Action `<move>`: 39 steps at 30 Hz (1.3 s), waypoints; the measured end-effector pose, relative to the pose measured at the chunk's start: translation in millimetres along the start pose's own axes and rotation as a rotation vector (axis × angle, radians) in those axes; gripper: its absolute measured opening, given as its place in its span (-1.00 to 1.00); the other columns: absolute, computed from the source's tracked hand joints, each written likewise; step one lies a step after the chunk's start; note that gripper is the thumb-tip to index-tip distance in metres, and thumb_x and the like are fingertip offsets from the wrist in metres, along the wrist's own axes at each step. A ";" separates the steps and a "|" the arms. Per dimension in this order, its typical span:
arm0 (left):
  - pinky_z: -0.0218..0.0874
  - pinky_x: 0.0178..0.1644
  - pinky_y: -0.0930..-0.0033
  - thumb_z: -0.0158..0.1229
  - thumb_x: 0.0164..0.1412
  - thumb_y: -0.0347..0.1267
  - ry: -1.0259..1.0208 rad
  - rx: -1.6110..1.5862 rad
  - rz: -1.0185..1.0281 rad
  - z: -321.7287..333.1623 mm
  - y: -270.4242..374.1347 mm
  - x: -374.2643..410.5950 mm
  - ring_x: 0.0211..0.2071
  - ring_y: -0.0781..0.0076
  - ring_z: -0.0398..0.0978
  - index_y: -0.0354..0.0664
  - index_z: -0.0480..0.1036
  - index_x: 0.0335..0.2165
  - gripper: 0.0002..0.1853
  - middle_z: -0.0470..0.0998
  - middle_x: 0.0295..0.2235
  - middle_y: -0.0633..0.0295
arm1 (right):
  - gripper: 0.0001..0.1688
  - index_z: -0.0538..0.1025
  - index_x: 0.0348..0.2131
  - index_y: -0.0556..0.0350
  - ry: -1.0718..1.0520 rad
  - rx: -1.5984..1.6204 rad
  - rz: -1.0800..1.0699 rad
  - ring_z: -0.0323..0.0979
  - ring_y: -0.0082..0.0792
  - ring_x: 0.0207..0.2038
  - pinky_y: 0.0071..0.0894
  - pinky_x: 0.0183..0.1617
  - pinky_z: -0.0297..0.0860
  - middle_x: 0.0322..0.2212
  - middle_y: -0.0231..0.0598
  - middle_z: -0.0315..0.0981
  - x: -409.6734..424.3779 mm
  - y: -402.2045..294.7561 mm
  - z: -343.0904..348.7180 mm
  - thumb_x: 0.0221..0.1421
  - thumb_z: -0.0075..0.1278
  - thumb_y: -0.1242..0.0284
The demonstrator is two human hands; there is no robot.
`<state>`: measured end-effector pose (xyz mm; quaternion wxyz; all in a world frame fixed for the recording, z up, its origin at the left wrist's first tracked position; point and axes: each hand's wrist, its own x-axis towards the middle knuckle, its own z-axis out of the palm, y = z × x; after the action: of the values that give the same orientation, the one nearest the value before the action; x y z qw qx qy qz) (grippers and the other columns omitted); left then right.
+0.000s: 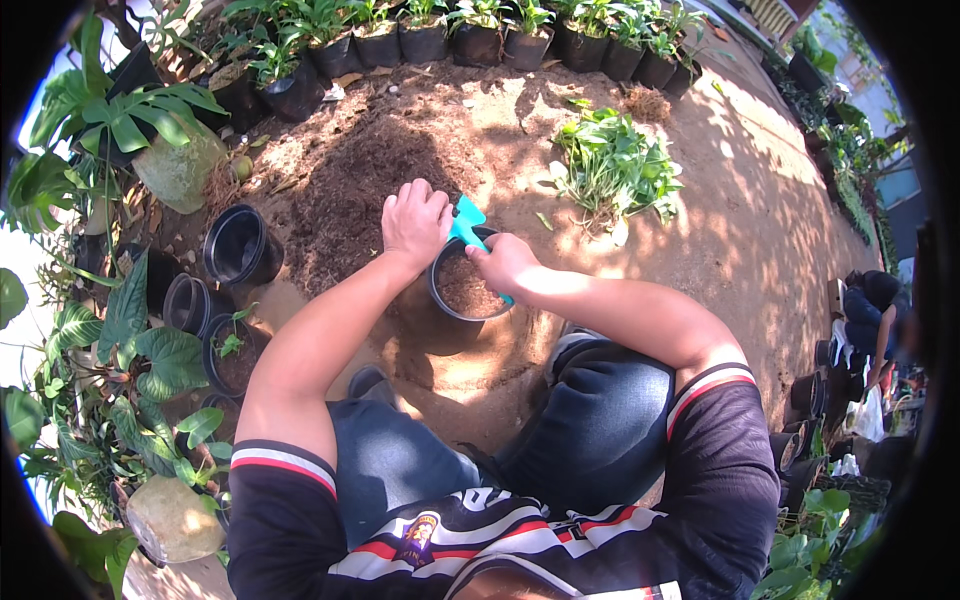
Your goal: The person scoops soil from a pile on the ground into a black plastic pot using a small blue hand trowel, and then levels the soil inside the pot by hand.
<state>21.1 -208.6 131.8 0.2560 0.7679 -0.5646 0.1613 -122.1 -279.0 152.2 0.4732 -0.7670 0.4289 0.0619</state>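
Note:
My right hand [504, 264] is wrapped around the handle of a turquoise garden hand trowel [466, 217]. Its flat blade points away from me over the far rim of a black plastic pot [435, 289]. Brown soil [469, 289] partly fills this pot, which stands on the ground between my knees. My left hand [416, 221] is by the blade, back up and fingers curled; whether they pinch something is hidden. Just beyond that hand spreads a heap of dark loose soil [341, 195].
A bunch of uprooted leafy seedlings [619, 169] lies ahead to the right. Empty black pots [241, 244] stand at left beside broad-leaved plants [169, 360]. Planted black grow bags [480, 43] line the far side. Another person [874, 315] bends over pots at far right.

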 end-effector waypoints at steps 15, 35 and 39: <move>0.25 -0.36 0.33 0.21 -0.11 -0.27 -0.439 -0.242 -0.700 2.2 -108.9 -45.8 -0.50 0.34 0.45 -0.18 0.43 -0.56 -0.80 0.49 -0.58 0.19 | -0.55 0.49 -0.52 0.16 -0.043 -0.188 -0.030 0.35 -0.46 -0.61 -0.41 -0.48 0.27 -0.70 -0.31 0.38 34.0 61.4 -63.1 -0.06 -0.03 0.10; 0.26 -0.24 0.25 0.22 -0.11 -0.27 -0.746 -0.091 -0.709 -4.9 -125.1 -80.7 -0.34 0.21 0.47 -0.13 0.43 -0.55 -0.81 0.52 -0.46 0.14 | -0.46 0.47 -0.55 0.24 -0.292 -0.570 -0.284 0.38 -0.31 -0.67 -0.30 -0.53 0.29 -0.75 -0.18 0.38 43.9 140.0 -67.7 -0.07 -0.04 0.04; 0.26 -0.23 0.23 0.18 -0.07 -0.24 -0.761 -0.082 -0.775 -8.4 -134.1 -87.4 -0.33 0.21 0.47 -0.11 0.42 -0.51 -0.80 0.52 -0.44 0.13 | -0.48 0.47 -0.57 0.23 -0.353 -0.497 -0.212 0.38 -0.35 -0.69 -0.33 -0.56 0.29 -0.77 -0.21 0.36 41.1 127.5 -61.7 -0.06 -0.03 0.06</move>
<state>121.8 -104.2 63.5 0.1042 0.9133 -0.2990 -0.2562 -207.0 -375.2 79.5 0.3425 -0.8769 0.2295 0.2470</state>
